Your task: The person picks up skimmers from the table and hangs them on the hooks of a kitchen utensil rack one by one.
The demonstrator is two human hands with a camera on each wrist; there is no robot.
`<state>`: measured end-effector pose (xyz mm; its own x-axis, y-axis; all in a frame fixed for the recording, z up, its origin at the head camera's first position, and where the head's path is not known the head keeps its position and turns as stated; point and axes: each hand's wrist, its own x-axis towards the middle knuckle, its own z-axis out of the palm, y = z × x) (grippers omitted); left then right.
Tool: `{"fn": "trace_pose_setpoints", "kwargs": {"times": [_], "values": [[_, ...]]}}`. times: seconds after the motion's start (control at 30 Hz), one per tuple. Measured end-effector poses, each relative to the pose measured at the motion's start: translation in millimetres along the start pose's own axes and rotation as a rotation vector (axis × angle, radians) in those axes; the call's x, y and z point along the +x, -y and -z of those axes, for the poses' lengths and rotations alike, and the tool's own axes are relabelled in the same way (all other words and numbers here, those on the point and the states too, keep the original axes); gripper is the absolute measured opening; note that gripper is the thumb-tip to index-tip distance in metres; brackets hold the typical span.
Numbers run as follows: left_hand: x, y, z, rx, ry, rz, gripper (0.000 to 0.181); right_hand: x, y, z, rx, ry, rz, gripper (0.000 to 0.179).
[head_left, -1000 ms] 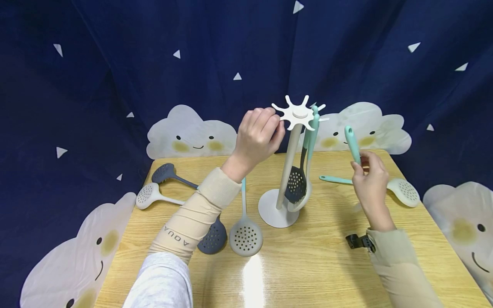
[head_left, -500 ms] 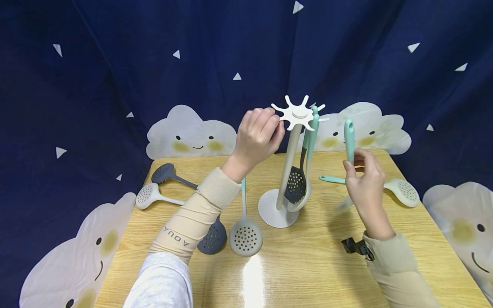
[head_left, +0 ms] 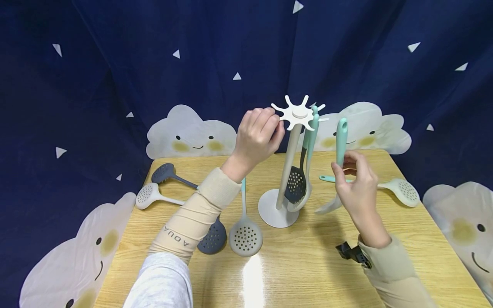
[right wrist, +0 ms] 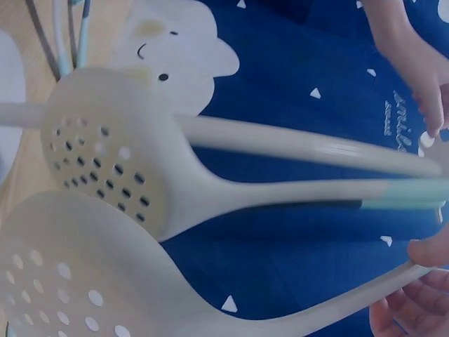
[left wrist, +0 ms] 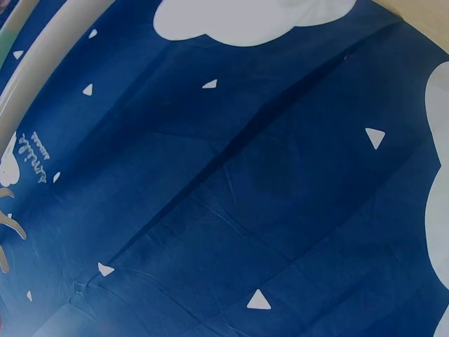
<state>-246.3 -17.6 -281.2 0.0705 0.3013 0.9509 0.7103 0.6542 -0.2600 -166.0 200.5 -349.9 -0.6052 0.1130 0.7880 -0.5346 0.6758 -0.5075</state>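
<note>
My right hand (head_left: 358,184) pinches a white skimmer by its upright teal handle (head_left: 341,141), to the right of the rack. In the right wrist view the perforated head of that skimmer (right wrist: 151,274) fills the lower left. At the top of the white utensil rack (head_left: 289,171), my left hand (head_left: 257,132) grips one of its hooks, the fingers curled. On the rack's right side hang a dark skimmer (head_left: 295,185) and a white skimmer (right wrist: 175,172) with teal handles. The left wrist view shows mostly curtain, with the rack's pole (left wrist: 49,56) at the upper left.
Left on the wooden table (head_left: 300,273) lie a dark skimmer (head_left: 163,172), a white one (head_left: 145,196), another dark one (head_left: 213,239) partly under my left forearm, and a grey-white one (head_left: 245,239). Another white skimmer (head_left: 406,192) lies behind my right hand. A blue curtain (head_left: 231,38) hangs behind.
My right hand has moved left toward the rack with the skimmer, whose handle has turned more upright. The left hand and the rack have stayed in place.
</note>
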Motion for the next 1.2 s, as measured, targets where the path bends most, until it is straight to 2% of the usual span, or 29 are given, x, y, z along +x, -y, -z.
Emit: {"fn": "trace_pose_setpoints", "kwargs": {"times": [0.6, 0.9, 1.2], "values": [[-0.4, 0.0, 0.1, 0.005, 0.001, 0.001, 0.006, -2.9, 32.8, -7.8, 0.129, 0.013, 0.070, 0.028], [-0.7, -0.3, 0.2, 0.005, 0.001, 0.004, 0.007, -5.9, 38.7, -14.2, 0.132, 0.049, 0.102, 0.028], [-0.5, -0.4, -0.1, 0.005, -0.005, 0.003, 0.006, -6.9, 44.2, -18.9, 0.167, 0.040, 0.092, 0.028]]}}
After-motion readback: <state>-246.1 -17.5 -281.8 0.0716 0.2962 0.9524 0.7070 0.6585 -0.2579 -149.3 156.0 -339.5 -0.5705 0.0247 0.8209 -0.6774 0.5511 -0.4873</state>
